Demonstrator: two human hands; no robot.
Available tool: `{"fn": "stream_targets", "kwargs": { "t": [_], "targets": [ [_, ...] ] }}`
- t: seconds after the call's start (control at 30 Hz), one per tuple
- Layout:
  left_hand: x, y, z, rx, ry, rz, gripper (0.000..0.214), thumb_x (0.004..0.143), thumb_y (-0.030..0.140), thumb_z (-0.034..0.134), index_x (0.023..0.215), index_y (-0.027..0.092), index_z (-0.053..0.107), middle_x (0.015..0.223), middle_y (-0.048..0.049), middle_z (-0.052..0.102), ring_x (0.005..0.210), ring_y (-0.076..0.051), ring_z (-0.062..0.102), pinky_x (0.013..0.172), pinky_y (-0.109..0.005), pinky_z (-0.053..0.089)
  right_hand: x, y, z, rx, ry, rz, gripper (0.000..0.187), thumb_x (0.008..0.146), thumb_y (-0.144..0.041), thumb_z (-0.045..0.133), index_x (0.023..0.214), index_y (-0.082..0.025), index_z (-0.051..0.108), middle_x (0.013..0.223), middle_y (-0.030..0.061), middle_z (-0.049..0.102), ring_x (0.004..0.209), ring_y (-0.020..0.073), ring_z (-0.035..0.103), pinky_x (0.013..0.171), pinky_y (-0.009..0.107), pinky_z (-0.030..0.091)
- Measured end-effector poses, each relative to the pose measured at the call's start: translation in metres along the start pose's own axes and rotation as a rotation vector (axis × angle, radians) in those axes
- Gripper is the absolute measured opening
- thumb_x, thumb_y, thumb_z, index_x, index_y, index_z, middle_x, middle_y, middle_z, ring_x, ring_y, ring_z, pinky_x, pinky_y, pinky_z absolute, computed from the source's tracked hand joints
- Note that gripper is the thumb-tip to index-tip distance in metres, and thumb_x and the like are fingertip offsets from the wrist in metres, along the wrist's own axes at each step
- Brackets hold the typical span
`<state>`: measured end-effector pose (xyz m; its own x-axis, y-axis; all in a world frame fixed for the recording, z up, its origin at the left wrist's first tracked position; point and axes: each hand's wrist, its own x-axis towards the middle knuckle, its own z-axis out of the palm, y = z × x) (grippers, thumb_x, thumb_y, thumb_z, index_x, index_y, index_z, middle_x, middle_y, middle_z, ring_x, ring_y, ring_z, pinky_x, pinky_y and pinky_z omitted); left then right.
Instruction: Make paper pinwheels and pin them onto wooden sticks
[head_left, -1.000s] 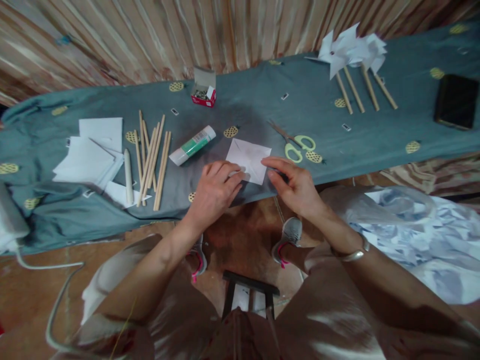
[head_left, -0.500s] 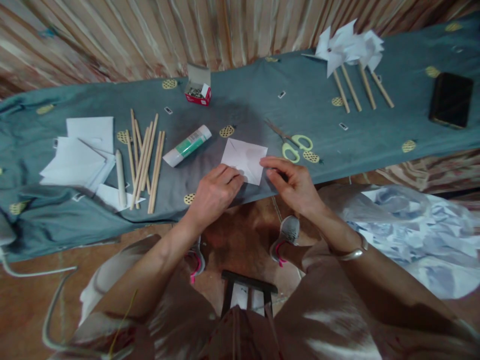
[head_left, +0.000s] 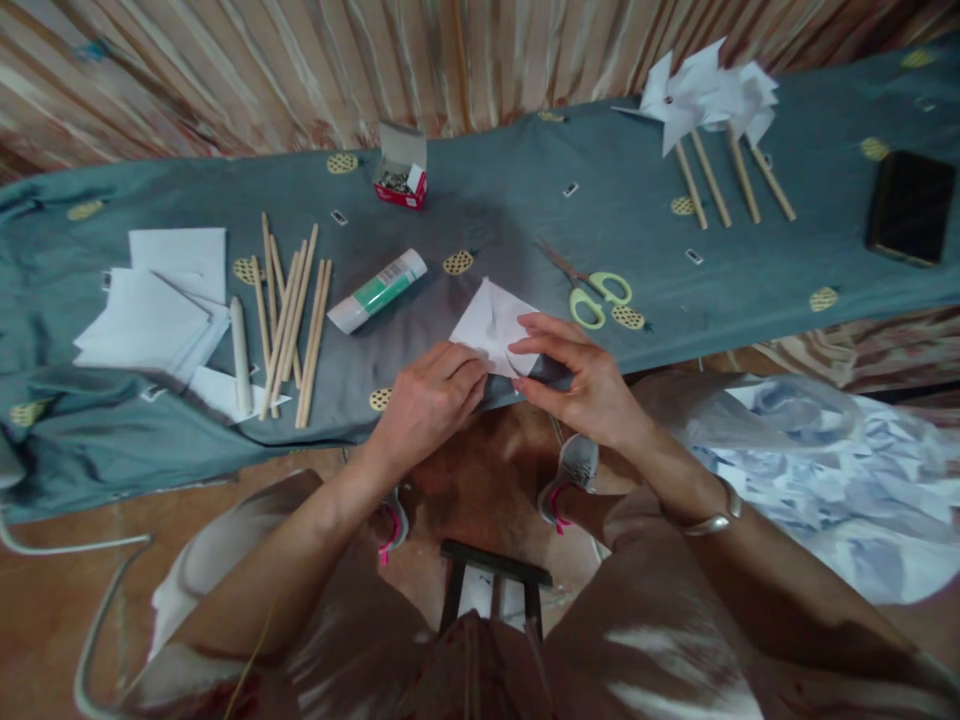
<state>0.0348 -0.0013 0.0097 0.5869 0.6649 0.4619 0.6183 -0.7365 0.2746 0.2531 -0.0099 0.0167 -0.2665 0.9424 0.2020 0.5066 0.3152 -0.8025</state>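
Observation:
A white folded paper square (head_left: pixel 487 318) lies near the front edge of a table covered in blue-grey cloth (head_left: pixel 480 210). My left hand (head_left: pixel 427 400) pinches its near left corner with curled fingers. My right hand (head_left: pixel 581 375) grips the paper's near right side, fingers bent over the edge. The paper's near part looks lifted off the cloth.
A glue stick (head_left: pixel 377 291), several wooden sticks (head_left: pixel 289 320) and a stack of white paper (head_left: pixel 154 315) lie to the left. Green-handled scissors (head_left: pixel 592 290) lie to the right. Paper pinwheels (head_left: pixel 709 100), a red pin box (head_left: pixel 401 180) and a black phone (head_left: pixel 910 207) lie further off.
Both hands have closed in on the paper square. Its near edge has come up off the cloth, and the right fingers now cover its right side.

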Motion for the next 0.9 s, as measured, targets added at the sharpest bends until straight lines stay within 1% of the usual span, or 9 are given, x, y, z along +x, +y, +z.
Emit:
{"fn": "stream_targets", "kwargs": {
  "t": [0.2, 0.33, 0.43, 0.5, 0.6, 0.7, 0.9],
  "targets": [
    [-0.003, 0.003, -0.006, -0.021, -0.005, 0.009, 0.013, 0.096, 0.015, 0.052, 0.097, 0.014, 0.065, 0.094, -0.0087, 0.071, 0.085, -0.019, 0.066, 0.077, -0.032, 0.056, 0.003, -0.003, 0.003, 0.0, -0.017, 0.004, 0.018, 0.08, -0.019, 0.071, 0.095, -0.028, 0.073, 0.136, 0.0035, 0.061, 0.128, 0.0259, 0.055, 0.111, 0.05, 0.043],
    [-0.002, 0.005, -0.005, -0.07, -0.002, -0.002, 0.01, 0.093, 0.016, 0.056, 0.097, 0.012, 0.065, 0.096, -0.0098, 0.071, 0.086, -0.02, 0.065, 0.078, -0.033, 0.057, 0.005, -0.005, 0.006, 0.006, -0.016, 0.014, 0.009, 0.082, -0.021, 0.069, 0.085, -0.029, 0.073, 0.134, 0.0011, 0.062, 0.126, 0.0257, 0.056, 0.109, 0.051, 0.044],
    [0.0, 0.006, -0.003, -0.119, 0.005, -0.025, 0.012, 0.093, 0.02, 0.059, 0.101, 0.012, 0.065, 0.097, -0.0096, 0.072, 0.09, -0.021, 0.065, 0.081, -0.035, 0.057, 0.005, -0.003, 0.009, -0.011, -0.008, 0.032, 0.008, 0.083, -0.021, 0.069, 0.083, -0.027, 0.073, 0.134, 0.002, 0.062, 0.123, 0.0253, 0.057, 0.108, 0.05, 0.045],
    [0.002, 0.007, -0.002, -0.154, 0.014, -0.059, 0.013, 0.094, 0.021, 0.059, 0.103, 0.013, 0.065, 0.097, -0.0085, 0.072, 0.09, -0.02, 0.066, 0.082, -0.034, 0.057, 0.005, -0.002, 0.011, -0.023, -0.001, 0.039, 0.008, 0.083, -0.02, 0.068, 0.084, -0.026, 0.073, 0.135, 0.0031, 0.061, 0.122, 0.0253, 0.058, 0.107, 0.05, 0.046],
    [0.003, 0.007, -0.002, -0.195, 0.031, -0.112, 0.013, 0.095, 0.021, 0.058, 0.105, 0.015, 0.064, 0.092, -0.006, 0.072, 0.085, -0.017, 0.066, 0.078, -0.031, 0.056, 0.005, -0.001, 0.014, -0.026, 0.021, 0.042, 0.008, 0.083, -0.02, 0.068, 0.085, -0.026, 0.073, 0.134, 0.0039, 0.062, 0.122, 0.0254, 0.058, 0.106, 0.05, 0.046],
    [0.002, 0.008, -0.003, -0.209, 0.016, -0.148, 0.015, 0.094, 0.021, 0.06, 0.107, 0.015, 0.064, 0.089, -0.006, 0.071, 0.083, -0.018, 0.066, 0.077, -0.032, 0.056, 0.006, -0.002, 0.016, -0.03, 0.052, 0.057, 0.007, 0.082, -0.02, 0.068, 0.083, -0.025, 0.072, 0.132, 0.0045, 0.063, 0.122, 0.0257, 0.058, 0.106, 0.051, 0.046],
    [-0.002, 0.007, -0.003, -0.249, -0.018, -0.14, 0.016, 0.095, 0.016, 0.057, 0.107, 0.018, 0.067, 0.1, -0.0073, 0.072, 0.093, -0.018, 0.064, 0.084, -0.034, 0.056, 0.009, -0.007, 0.016, -0.065, 0.047, 0.098, 0.006, 0.083, -0.02, 0.067, 0.079, -0.025, 0.07, 0.133, 0.0045, 0.063, 0.125, 0.0261, 0.057, 0.108, 0.051, 0.045]
  ]
}}
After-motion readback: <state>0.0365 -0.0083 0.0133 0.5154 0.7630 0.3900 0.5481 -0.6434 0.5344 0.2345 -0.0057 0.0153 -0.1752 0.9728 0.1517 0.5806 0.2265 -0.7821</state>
